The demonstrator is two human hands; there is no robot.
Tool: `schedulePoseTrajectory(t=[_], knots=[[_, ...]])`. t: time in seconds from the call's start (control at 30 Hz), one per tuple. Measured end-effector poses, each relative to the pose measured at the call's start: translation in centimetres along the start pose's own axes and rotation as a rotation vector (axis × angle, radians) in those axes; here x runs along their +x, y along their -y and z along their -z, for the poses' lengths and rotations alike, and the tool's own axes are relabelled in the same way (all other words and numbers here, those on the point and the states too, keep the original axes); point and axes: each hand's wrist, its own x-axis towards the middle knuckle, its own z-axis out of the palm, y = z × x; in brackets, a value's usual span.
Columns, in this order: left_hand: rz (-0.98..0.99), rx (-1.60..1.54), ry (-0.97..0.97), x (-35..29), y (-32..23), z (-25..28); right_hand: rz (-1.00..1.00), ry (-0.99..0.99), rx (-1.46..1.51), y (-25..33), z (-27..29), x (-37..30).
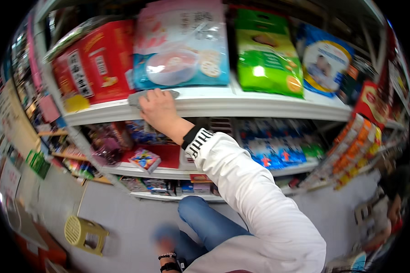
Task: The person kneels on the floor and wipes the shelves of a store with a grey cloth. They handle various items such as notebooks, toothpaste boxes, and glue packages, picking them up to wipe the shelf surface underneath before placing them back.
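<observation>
My right hand point(158, 109) reaches forward and presses a grey cloth point(136, 98) onto the front edge of the white upper shelf point(264, 103). The fingers are bent over the cloth, which sticks out on both sides of them. Just behind it stands a large pink and blue bag point(182, 50), with a red box point(98, 63) to its left. Low in front of my body is my left hand point(166, 246), smeared by motion, with a beaded bracelet and a dark band at the wrist. A blurred blue patch lies at its fingers, and I cannot make out what it is.
A green bag point(266, 59) and a blue bag point(325, 61) stand farther right on the upper shelf. Lower shelves hold a small colourful box point(145, 160) and blue packets point(278, 152). Hanging snack strips point(353, 145) jut out at right. A yellow stool point(85, 234) stands on the floor.
</observation>
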Motion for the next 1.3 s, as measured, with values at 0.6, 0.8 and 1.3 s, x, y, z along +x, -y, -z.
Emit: schedulePoseTrajectory(t=[0.6, 0.8, 1.3], knots=[[0.164, -1.183, -0.687, 37.5, 20.0, 35.2, -0.379, -0.086, -0.378, -26.5, 28.4, -17.1], [0.171, -0.650, -0.854, 46.2, 19.1, 37.2, -0.463, -0.126, -0.546, -32.2, 34.2, -20.1], [0.174, -0.693, -0.875, 49.3, 18.5, 36.2, -0.357, -0.272, -0.562, -29.2, 28.4, -19.2]])
